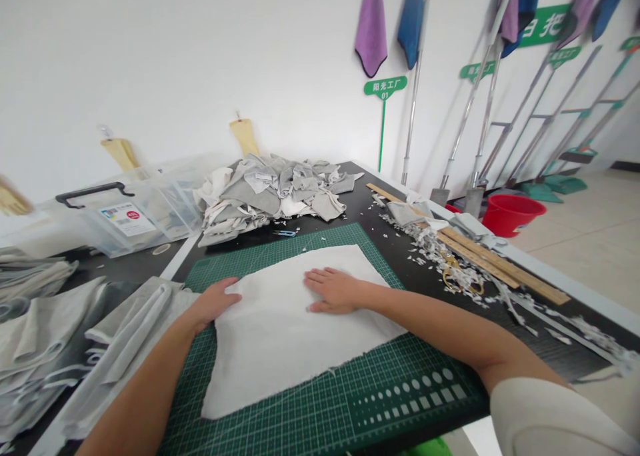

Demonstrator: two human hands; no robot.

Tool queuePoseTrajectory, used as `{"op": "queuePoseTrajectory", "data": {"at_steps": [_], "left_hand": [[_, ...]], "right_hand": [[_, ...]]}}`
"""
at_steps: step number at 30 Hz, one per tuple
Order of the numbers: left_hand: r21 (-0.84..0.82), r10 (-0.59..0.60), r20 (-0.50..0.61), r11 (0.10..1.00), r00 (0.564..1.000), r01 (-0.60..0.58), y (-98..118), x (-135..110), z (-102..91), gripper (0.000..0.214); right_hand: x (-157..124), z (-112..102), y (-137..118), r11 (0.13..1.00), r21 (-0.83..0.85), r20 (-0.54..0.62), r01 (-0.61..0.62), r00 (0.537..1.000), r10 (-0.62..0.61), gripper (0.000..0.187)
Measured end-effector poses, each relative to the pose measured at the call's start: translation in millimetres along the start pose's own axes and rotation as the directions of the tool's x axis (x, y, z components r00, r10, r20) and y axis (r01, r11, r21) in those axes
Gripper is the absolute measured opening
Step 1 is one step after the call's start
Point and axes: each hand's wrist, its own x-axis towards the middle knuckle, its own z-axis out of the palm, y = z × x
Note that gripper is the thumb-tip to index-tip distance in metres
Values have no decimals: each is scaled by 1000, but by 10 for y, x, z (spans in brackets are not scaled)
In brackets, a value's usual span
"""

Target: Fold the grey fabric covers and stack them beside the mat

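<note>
A white piece of cloth (pixel 280 336) lies spread on a green cutting mat (pixel 350 403) in front of me. My left hand (pixel 215 303) rests at the cloth's left edge, fingers laid on it and thumb stretched out. My right hand (pixel 333 289) lies flat on the cloth's upper middle, fingers stretched out to the left. Neither hand holds anything.
A heap of grey and white cloth pieces (pixel 273 193) lies behind the mat. Folded grey cloths (pixel 60 349) sit at the left, a clear plastic box (pixel 130 209) beyond them. Scissors (pixel 457 276), a wooden ruler (pixel 480 253) and scraps lie at the right. A red bucket (pixel 510 213) stands on the floor.
</note>
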Motion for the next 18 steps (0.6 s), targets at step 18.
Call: {"op": "queuePoseTrajectory", "data": {"at_steps": [18], "left_hand": [[7,12,20,1000,1000,-12,-55,38,31,64]], "right_hand": [[-72,-79,43,991,-74,-48,-115,993,112,78]]}}
